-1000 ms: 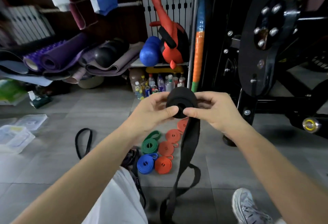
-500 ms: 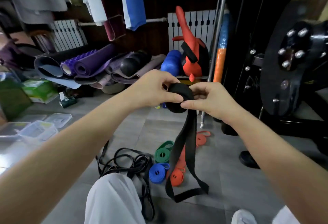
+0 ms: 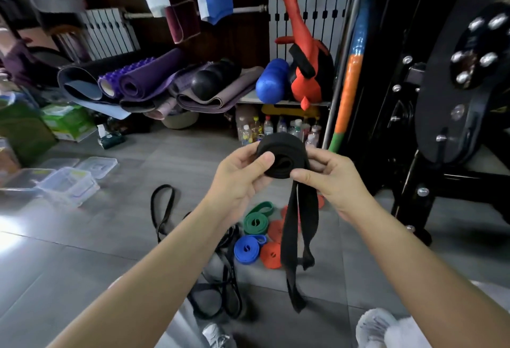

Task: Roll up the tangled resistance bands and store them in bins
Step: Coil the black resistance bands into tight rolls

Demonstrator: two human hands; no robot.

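Changed: the black band roll (image 3: 281, 154) now shows you its coiled face, and its hanging tail (image 3: 292, 237) has narrowed.
Grip: your left hand (image 3: 240, 179) and right hand (image 3: 331, 179) both pinch the roll in mid-air, thumbs in front.
Done: green roll (image 3: 255, 222), blue roll (image 3: 247, 249) and orange rolls (image 3: 271, 255) on the tiles.
Left: the tail; the tangled black bands (image 3: 220, 278) by your leg; the binning.
Clear bins (image 3: 69, 184) stand well apart, left; no band shows in them.
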